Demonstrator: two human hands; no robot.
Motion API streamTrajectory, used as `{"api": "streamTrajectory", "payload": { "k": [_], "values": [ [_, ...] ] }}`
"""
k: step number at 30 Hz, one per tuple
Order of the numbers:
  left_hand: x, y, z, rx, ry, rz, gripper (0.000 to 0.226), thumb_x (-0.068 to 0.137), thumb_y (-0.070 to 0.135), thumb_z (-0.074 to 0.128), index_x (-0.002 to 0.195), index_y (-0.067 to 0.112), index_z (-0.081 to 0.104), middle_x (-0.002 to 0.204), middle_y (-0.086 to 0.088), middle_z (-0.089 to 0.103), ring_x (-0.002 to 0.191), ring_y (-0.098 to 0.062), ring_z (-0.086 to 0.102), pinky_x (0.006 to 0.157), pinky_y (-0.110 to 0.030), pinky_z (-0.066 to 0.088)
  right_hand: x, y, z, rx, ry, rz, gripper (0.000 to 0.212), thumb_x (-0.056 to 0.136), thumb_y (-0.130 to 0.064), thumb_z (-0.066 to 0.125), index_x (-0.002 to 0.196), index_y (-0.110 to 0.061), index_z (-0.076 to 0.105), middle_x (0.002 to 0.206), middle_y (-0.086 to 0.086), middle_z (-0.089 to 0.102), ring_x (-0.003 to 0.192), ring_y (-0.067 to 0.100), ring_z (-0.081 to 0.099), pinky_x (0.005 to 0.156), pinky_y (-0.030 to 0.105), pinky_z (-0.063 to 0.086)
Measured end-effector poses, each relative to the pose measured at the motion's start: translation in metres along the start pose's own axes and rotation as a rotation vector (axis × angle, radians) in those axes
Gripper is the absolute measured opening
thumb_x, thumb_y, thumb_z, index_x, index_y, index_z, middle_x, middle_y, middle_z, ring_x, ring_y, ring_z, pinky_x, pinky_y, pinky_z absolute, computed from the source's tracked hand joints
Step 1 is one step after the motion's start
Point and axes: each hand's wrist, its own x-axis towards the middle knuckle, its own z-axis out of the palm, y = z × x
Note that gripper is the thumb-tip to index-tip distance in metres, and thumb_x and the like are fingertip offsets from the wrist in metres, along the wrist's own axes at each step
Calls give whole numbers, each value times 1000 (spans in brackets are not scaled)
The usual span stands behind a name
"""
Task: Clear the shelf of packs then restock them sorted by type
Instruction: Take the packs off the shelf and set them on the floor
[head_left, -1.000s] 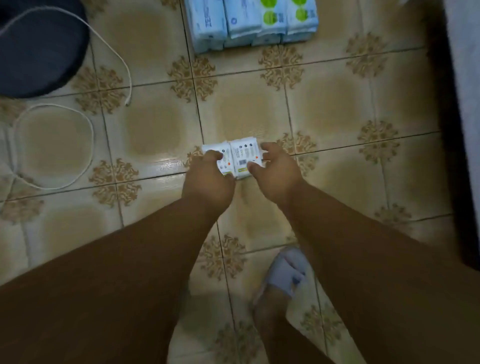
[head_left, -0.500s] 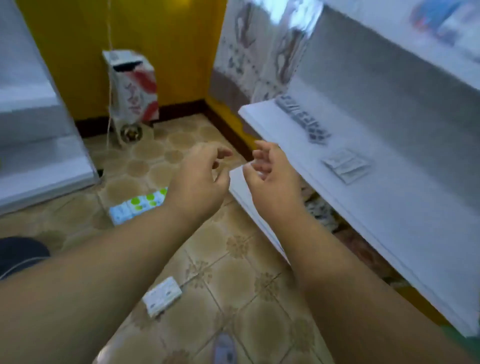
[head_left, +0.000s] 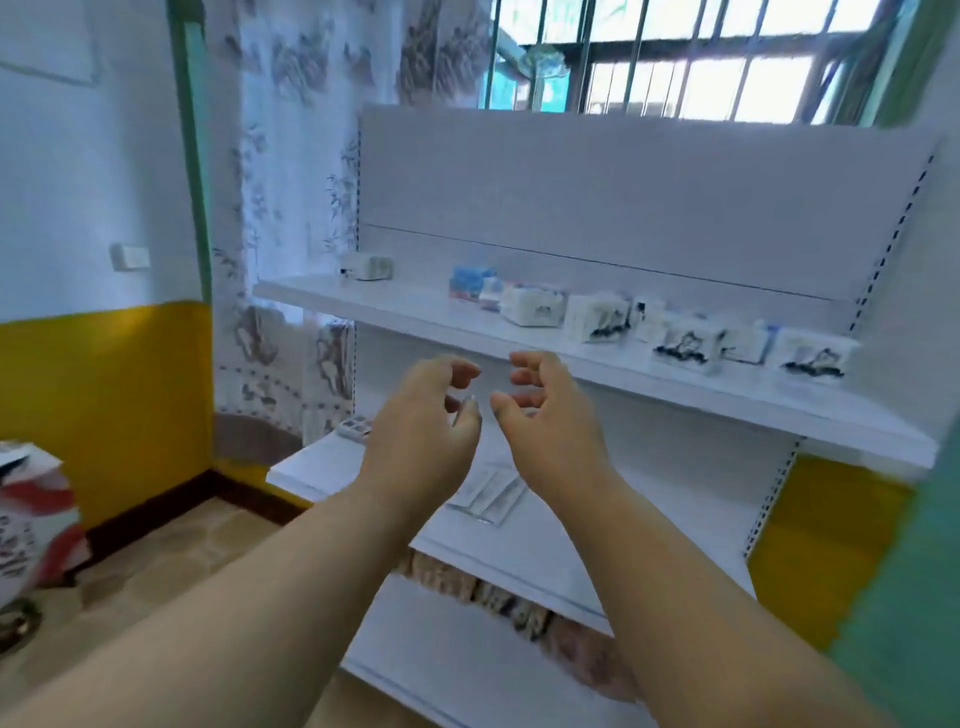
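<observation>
Packs (head_left: 596, 318) on upper shelf (head_left: 675, 387) (white)

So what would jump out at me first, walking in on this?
Two bare hands, the left hand and right hand, raised side by side mid-frame, fingers loosely curled, holding nothing. Behind them, a row of white packs lines the upper shelf, toward its right, under a barred window.
</observation>
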Motion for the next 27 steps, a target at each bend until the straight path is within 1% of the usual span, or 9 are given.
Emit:
{"api": "streamTrajectory", "payload": {
  "k": [4,7,9,12,18,20,22,24,27],
  "values": [
    [38,23,50,2,-12,37,25,93,22,58,117,28,57,106,14,56,82,2,54,69,-13,41,41,29,-37,-25,19,24,38,91,-21,66,125,-30,53,111,-11,58,90,1,58,71,14,47],
    [66,17,79,10,-28,8,27,93,19,59,118,28,56,107,12,56,85,-2,56,76,-20,49,68,57,-48,-106,15,29,39,92,-23,65,127,-32,52,114,-11,57,93,4,59,78,23,51],
    [84,8,95,18,-32,-12,26,93,18,59,116,30,56,106,12,56,84,0,55,75,-22,50,86,76,-50,-122,21,42,38,92,-25,64,127,-32,51,115,-11,57,95,6,59,80,25,51],
    [117,-5,116,21,-51,10,26,93,19,57,116,30,55,105,14,55,83,-3,55,71,-21,46,120,98,-45,-126,54,62,39,92,-25,64,127,-33,51,117,-12,56,95,4,58,79,26,51],
    [205,-32,153,44,-104,73,29,95,22,58,123,30,54,120,9,59,95,-8,57,85,-31,54,210,124,-30,-231,142,70,42,93,-26,62,132,-26,49,124,-7,55,100,8,58,80,23,43],
    [240,-43,169,37,-131,86,29,95,21,59,123,27,55,123,8,60,95,-7,56,85,-27,52,248,133,-24,-302,180,97,40,92,-25,62,130,-26,49,127,-3,53,102,12,58,82,25,44],
    [270,-52,184,48,-171,100,30,95,21,60,124,26,55,123,7,61,94,-7,56,84,-24,49,283,143,-18,-400,203,139,40,91,-25,62,128,-27,48,131,3,50,107,19,57,86,29,46],
    [299,-63,200,65,-213,111,30,94,23,62,123,26,55,123,6,61,96,-10,57,86,-26,49,313,155,-11,-514,209,197,45,90,-27,61,132,-30,46,136,9,43,113,25,53,91,34,48],
    [347,-86,227,181,-229,130,37,88,28,70,123,24,57,123,0,61,101,-16,58,91,-32,51,349,171,-3,-716,211,336,55,92,-42,57,143,-37,37,151,12,26,131,33,38,102,43,42]
  ]
}}
